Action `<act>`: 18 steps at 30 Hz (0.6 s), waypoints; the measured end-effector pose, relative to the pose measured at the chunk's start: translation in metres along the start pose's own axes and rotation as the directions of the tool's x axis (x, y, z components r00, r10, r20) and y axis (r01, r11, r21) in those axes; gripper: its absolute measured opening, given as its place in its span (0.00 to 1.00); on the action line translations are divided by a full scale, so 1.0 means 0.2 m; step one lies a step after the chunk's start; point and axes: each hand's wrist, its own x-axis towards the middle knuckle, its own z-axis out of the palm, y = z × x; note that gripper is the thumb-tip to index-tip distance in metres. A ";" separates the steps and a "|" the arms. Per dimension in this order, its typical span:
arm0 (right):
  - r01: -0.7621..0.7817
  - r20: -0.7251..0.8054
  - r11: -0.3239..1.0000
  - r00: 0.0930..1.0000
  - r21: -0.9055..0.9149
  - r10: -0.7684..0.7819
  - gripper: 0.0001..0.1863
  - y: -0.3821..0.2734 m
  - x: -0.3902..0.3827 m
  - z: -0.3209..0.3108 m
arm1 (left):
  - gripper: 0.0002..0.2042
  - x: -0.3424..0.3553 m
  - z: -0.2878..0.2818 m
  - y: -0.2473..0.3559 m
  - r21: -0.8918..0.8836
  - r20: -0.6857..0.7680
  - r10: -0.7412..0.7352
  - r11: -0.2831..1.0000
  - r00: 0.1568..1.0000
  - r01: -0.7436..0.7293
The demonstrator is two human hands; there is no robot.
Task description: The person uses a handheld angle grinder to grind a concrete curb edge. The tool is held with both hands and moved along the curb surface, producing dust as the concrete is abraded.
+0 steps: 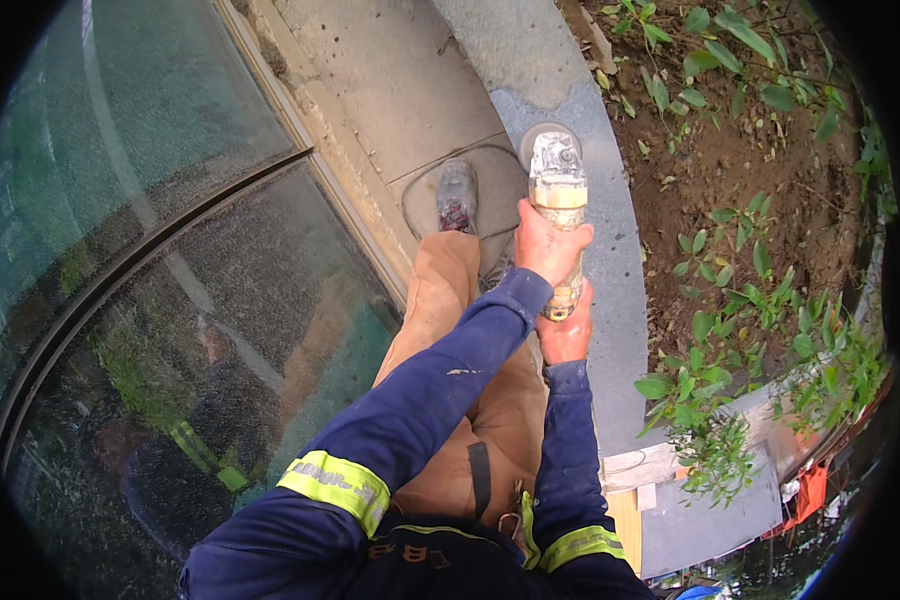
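Observation:
An angle grinder (558, 168), its body worn and spattered white, is gripped in both of my hands. My left hand (548, 245) is closed around its body just behind the head. Nearer to me, my right hand (570, 335) is wrapped round the rear end. The round disc (532, 136) lies over the surface of a curved grey stone ledge (615, 290); whether it touches or spins I cannot tell. Around the disc the stone is a darker blue-grey than the paler part (505, 45) beyond.
Dusty glass panels (200, 290) with a dark frame bar stand on the left. A dark cable (406, 205) loops over the paving (370, 90) by my shoe (457, 190). Right of the ledge is a soil bed (690, 190) with leafy plants (715, 370). A grey board (715, 515) lies lower right.

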 end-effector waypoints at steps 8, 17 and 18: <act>0.046 -0.084 0.999 0.995 -0.020 -0.048 0.45 -0.03 0.05 0.02 | 0.35 0.04 0.02 0.07 0.009 0.032 -0.017 1.000 0.999 0.017; 0.022 0.008 1.000 1.000 0.020 -0.023 0.43 -0.03 -0.02 0.06 | 0.35 0.02 -0.07 -0.01 0.006 -0.008 -0.033 0.999 0.999 0.033; 0.022 -0.004 1.000 1.000 0.021 -0.021 0.43 -0.03 -0.03 0.06 | 0.35 0.01 -0.07 -0.01 0.016 0.005 -0.042 0.999 0.999 0.042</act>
